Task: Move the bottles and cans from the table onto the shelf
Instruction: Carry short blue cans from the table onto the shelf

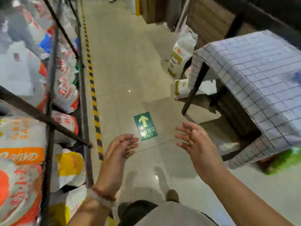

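Bottles and cans are not clearly made out anywhere; only a blurred blue patch near the far right edge of the tabletop may be one, too smeared to tell, so no long axis can be read. The tabletop, covered with a checked cloth, is seen to the right and ahead of both hands. The shelf, a dark metal rack packed with printed sacks, runs along the left.

Left hand: held over the floor, palm turned inward, fingers loosely curled, nothing held. Right hand: fingers spread and relaxed, nothing held, palm facing the left hand. A gap is kept between the two, above a green exit sign on the floor.

The right hand is judged nearer the tabletop; the left is nearer the shelf. A reach rightward and forward is judged to be needed next. A green blur sits below the cloth's near corner, unidentified.
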